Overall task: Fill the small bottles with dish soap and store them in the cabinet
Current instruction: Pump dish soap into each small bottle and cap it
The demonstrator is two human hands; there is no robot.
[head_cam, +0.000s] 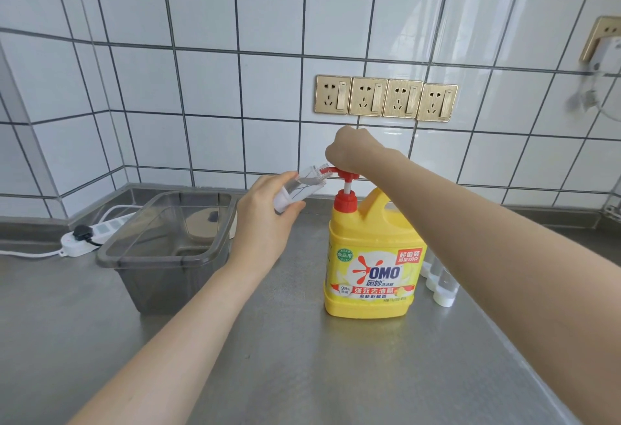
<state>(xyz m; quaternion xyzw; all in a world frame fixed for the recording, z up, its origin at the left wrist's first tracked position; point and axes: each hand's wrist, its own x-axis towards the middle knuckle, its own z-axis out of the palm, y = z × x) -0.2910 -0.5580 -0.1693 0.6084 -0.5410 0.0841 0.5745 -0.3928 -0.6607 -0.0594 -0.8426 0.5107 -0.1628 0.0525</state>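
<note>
The right hand [349,152] covers the red pump head [342,174], so its fingers are out of sight. The small bottles [440,277] stand mostly hidden behind the right forearm and the yellow soap jug [369,256]. A white appliance [601,82] is blurred and cut off by the right edge.
</note>
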